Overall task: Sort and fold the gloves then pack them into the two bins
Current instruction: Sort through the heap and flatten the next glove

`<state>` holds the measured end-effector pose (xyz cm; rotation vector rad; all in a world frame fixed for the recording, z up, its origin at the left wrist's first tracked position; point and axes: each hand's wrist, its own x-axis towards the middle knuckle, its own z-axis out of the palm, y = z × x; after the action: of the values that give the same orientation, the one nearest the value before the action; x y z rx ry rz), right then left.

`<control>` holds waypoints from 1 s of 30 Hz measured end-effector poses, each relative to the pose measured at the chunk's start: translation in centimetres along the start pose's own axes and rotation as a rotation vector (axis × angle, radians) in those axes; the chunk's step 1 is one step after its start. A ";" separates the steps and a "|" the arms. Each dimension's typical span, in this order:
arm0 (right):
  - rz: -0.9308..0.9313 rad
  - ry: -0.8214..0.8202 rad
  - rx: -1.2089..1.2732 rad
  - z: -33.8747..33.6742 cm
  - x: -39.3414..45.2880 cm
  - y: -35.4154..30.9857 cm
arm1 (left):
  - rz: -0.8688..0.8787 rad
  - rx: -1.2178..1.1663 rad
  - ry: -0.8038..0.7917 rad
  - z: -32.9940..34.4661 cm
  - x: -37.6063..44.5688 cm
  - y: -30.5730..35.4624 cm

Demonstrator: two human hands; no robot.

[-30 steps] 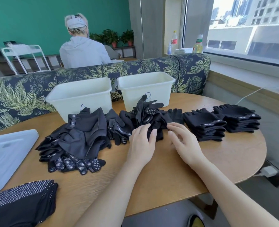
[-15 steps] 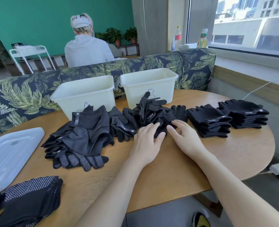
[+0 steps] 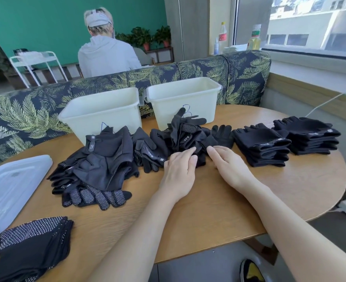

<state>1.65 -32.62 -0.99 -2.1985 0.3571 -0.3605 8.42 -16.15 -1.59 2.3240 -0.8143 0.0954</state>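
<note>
Single head-worn wide-angle view, looking forward and down across a round wooden table (image 3: pixel 219 216) from its near edge. Close over two bare forearms entering from the bottom of the frame. Facing a leaf-patterned upholstered bench back (image 3: pixel 219 72), with a green wall and a bright window behind.

Folded dotted gloves (image 3: pixel 31 245) far left of the grip cut by frame edge; white lid (image 3: pixel 11 186) cropped too. Bin (image 3: pixel 101 115) interiors hidden. Left hand (image 3: pixel 179 171) fingertips buried in glove pile (image 3: pixel 186 137).
</note>
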 end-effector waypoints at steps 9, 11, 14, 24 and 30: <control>0.010 -0.040 -0.218 -0.1 0.9 -0.3 | -0.036 -0.006 0.012 -0.1 0.0 0.0; 0.012 -0.033 -0.242 0.0 1.1 -0.3 | -0.049 -0.004 0.006 -0.2 -0.1 0.1; 0.011 0.022 -0.129 0.1 1.3 0.2 | -0.086 -0.025 -0.014 -0.5 -0.4 0.6; -0.200 0.331 0.207 -0.7 -0.5 -0.7 | -0.011 0.104 -0.094 -0.4 -0.2 0.7; -0.252 0.393 0.193 -1.1 -1.6 -1.2 | -0.005 0.209 -0.131 0.0 0.0 0.4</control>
<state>-0.07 -32.12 0.37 -1.9791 0.2431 -0.9337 8.15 -16.37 -1.37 2.5505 -0.9012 0.0269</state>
